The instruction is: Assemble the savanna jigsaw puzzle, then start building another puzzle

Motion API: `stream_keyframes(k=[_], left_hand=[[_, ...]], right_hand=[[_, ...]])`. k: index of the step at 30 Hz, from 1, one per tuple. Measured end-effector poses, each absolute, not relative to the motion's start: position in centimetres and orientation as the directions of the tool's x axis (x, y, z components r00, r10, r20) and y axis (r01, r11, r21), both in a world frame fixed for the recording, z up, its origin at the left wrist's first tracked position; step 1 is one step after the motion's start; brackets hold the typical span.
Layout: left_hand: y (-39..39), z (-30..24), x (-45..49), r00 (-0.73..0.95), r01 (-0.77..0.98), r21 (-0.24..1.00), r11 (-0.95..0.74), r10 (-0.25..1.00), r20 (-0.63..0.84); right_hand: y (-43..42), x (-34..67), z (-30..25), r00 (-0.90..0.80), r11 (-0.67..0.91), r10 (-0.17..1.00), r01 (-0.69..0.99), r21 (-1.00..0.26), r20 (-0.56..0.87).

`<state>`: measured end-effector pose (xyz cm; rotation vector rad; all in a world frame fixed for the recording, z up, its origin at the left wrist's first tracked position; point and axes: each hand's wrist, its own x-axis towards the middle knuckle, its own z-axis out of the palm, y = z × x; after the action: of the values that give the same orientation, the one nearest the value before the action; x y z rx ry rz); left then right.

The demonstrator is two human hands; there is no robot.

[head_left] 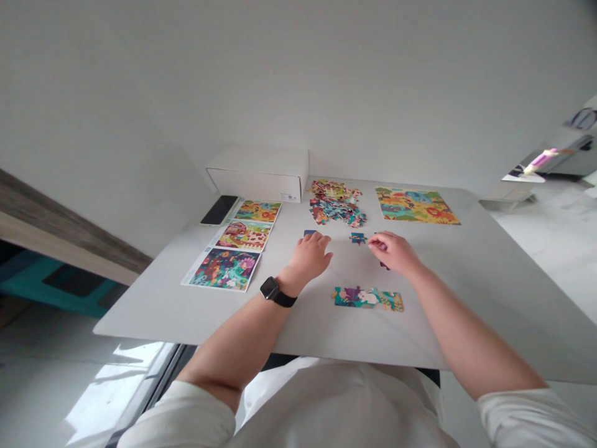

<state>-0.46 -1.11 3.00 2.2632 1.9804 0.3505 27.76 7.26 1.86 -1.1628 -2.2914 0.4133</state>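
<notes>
My left hand [311,255] lies low over the table, thumb apart and fingers stretched out. Its fingertips are at a dark blue puzzle piece [310,233], partly covered; I cannot tell whether they press on it. To the right, my right hand [393,250] has its fingers curled together in a pinch, and what they hold is hidden. Dark purple puzzle pieces [385,266] peek out around that hand. Just left of its fingertips is a blue puzzle piece [358,238]. Nearer to me lies a joined strip of puzzle pieces [367,298] with a white rabbit on teal.
A heap of loose puzzle pieces [336,202] lies at the back, beside a white box [259,177]. At the back right is an assembled animal puzzle [417,206]. Left are a picture sheet [225,268] with three scenes and a phone [219,210].
</notes>
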Motion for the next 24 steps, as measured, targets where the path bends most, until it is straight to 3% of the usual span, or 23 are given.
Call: stream_keyframes(k=[8, 17, 24], left_hand=[[-1.3, 3.0, -0.3, 0.130, 0.960, 0.235, -0.151, 0.986, 0.102], [-1.2, 2.7, -0.6, 0.114, 0.965, 0.220, -0.140, 0.985, 0.128], [-1.4, 2.8, -0.5, 0.115, 0.958, 0.246, -0.146, 0.984, 0.136]], right_hand=[[14.3, 24.5, 2.6, -0.377, 0.427, 0.902, 0.845, -0.321, 0.208], [17.2, 16.5, 2.2, -0.274, 0.291, 0.950, 0.951, -0.106, 0.148], [18.7, 15.4, 0.7, -0.176, 0.214, 0.966, 0.954, -0.208, 0.189]])
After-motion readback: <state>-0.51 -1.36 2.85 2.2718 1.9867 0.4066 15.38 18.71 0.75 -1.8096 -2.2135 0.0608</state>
